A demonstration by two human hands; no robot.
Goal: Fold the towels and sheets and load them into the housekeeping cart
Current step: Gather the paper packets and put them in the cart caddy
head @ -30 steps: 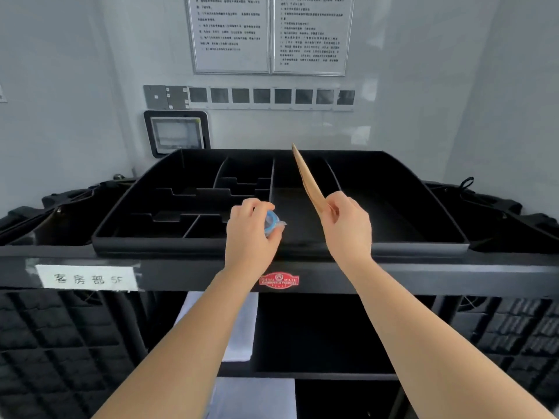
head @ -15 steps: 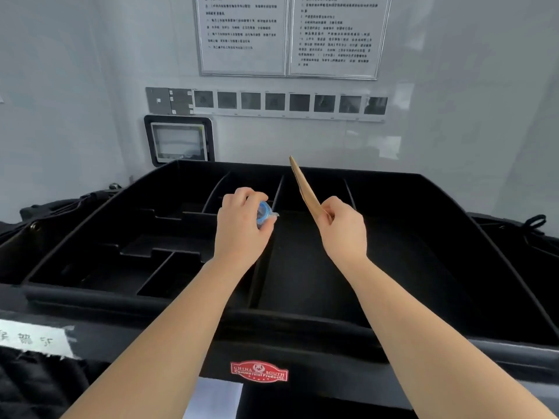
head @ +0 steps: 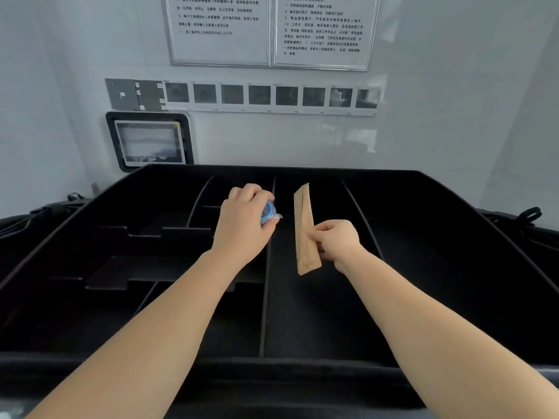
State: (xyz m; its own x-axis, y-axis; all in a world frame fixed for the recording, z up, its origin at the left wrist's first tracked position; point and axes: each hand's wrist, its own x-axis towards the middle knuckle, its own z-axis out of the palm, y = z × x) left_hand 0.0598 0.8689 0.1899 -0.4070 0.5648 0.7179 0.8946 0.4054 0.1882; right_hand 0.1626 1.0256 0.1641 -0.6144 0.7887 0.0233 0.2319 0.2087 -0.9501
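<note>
From your head camera, both of your hands are out over the black divided tray (head: 453, 189) on top of the housekeeping cart, and each is closed on something. Your left hand (head: 242, 222) is curled round a small blue object in clear wrap (head: 269, 212), held just left of the long divider (head: 266, 297) that runs near to far down the middle of the tray. Your right hand (head: 338, 240) pinches a flat tan paper sleeve (head: 305, 234) near its lower half; the sleeve stands nearly upright, long axis running near to far and tipped slightly away, directly above the compartment just right of that divider. The two hands sit near each other but apart, with the divider between them. The coming placement seems to turn on this: the sleeve's long axis already lines up with the long narrow compartment below it, so lowering it flat should need only a forward tilt, and your right hand is the nearer one for that slot. The smaller sections on the left lie below and left of your left hand. No towels or sheets show in this view, so I cannot tell where they are. A framed screen (head: 149, 142) and notice boards (head: 272, 28) hang on the far wall.
</note>
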